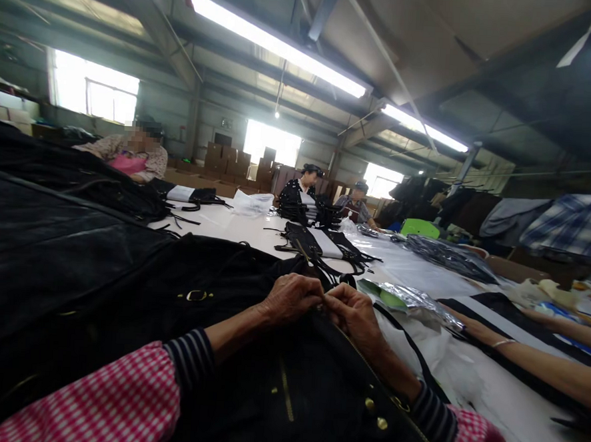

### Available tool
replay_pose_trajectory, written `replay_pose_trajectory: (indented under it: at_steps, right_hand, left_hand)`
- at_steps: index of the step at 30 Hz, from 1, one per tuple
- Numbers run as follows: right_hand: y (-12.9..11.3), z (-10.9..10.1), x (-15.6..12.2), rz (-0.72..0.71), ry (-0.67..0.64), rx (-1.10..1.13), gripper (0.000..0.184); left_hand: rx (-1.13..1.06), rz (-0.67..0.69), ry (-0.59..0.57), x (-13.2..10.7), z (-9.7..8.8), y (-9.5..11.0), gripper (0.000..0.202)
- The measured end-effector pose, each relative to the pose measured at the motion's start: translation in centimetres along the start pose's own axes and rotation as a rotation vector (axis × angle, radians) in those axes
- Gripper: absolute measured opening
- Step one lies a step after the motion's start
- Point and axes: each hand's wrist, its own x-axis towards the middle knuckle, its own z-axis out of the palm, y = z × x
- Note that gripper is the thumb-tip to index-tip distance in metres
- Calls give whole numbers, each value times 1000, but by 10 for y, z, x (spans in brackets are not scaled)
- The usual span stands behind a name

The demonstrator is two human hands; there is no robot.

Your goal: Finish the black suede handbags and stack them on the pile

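Note:
My left hand (291, 299) and my right hand (354, 314) meet just above a black garment (275, 386) that lies under my forearms. Both hands have their fingers curled and pinched together where they touch. What they pinch is too small to make out; it looks like a thin strap or thread of the garment. The garment has brass studs (376, 416), a gold zip line and a brass buckle (197, 296). My sleeves are pink check with striped cuffs.
A pile of black garments (48, 246) rises at my left. The white table (413, 265) carries strapped black pieces (319, 242), plastic bags (411, 298) and a green item (419, 227). A co-worker's forearms (532, 352) reach in from the right. Other people sit at the far end.

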Motion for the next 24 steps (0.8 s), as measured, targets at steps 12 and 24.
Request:
replay_pose_trajectory:
  at_steps: [12,24]
  right_hand:
    - [-9,-99,32,-201,26,-616,32]
    - [27,-98,36,-112,-108,-997,27]
  left_hand:
    - [150,159,-203,-7,-36,45,25]
    - [568,391,-474,-9,-21,94,33]
